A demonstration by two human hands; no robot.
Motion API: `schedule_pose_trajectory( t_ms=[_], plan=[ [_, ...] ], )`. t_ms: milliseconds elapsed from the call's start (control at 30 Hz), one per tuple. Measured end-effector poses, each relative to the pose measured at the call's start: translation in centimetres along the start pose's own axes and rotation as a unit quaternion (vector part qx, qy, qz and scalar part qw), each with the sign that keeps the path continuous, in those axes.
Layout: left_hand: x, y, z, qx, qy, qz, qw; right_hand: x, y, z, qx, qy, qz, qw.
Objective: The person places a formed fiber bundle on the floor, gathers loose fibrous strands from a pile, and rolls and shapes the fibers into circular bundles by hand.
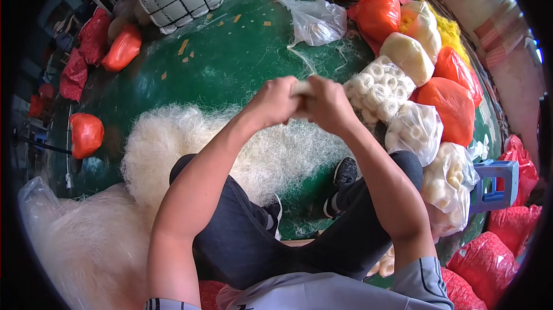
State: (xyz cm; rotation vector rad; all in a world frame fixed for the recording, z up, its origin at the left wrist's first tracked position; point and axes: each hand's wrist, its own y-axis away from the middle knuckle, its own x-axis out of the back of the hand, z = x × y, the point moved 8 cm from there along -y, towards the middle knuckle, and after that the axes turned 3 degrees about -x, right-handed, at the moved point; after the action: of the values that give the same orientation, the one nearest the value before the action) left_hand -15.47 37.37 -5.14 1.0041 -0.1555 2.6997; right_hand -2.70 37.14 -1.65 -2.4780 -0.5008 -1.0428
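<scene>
"Grey shirt (322, 293) and dark trousers (242, 252) are nearest us, knees spread wide. What's up in those hands?"

"Some pale roll (300, 88), whitish, held out in front above the green floor (144, 74). The left hand (272, 103) has its fingers curled shut round one end."

"And the right hand (331, 105)?"

"Closed on it too, just beside the left one. Knuckles hide most of the roll, so I can't tell its full shape, or whether the two hands touch."

"I see a thin pale strand (302, 58) beyond them, running back towards the clear bag (317, 22)."

"Yes, though I can't make out whether it joins the roll. Under the forearms there's a big heap of fluffy fibre (161, 143), spread across the floor as far as the dark shoe (345, 172) on the right."

"More fibre (98, 241) at the lower left, by the elbow, with clear plastic at its edge."

"Over on the right, beyond the knee, there's a bag of white rings (380, 88), then other clear bags of pale stuff (415, 131) beside the orange-red bags (446, 108)."

"And a blue stool (496, 186) just past those, near the red sacks (484, 261)."
</scene>
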Motion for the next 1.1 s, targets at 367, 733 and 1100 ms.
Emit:
schedule_pose_trajectory(
  t_ms=[367, 733, 1100],
  plan=[
    [0.3, 0.1, 0.5, 0.078, 0.058, -0.021, 0.995, -0.7, -0.1, 1.2, -0.076, -0.066, -0.012, 0.995],
    [1.4, 0.5, 1.8, 0.024, -0.041, -0.006, 0.999, -0.4, 0.0, -0.1, 0.010, -0.015, -0.038, 0.999],
    [0.6, 0.7, 2.8, -0.102, -0.153, 0.026, 0.983, -1.7, 0.5, 0.0, 0.044, 0.088, -0.028, 0.995]
  ],
)
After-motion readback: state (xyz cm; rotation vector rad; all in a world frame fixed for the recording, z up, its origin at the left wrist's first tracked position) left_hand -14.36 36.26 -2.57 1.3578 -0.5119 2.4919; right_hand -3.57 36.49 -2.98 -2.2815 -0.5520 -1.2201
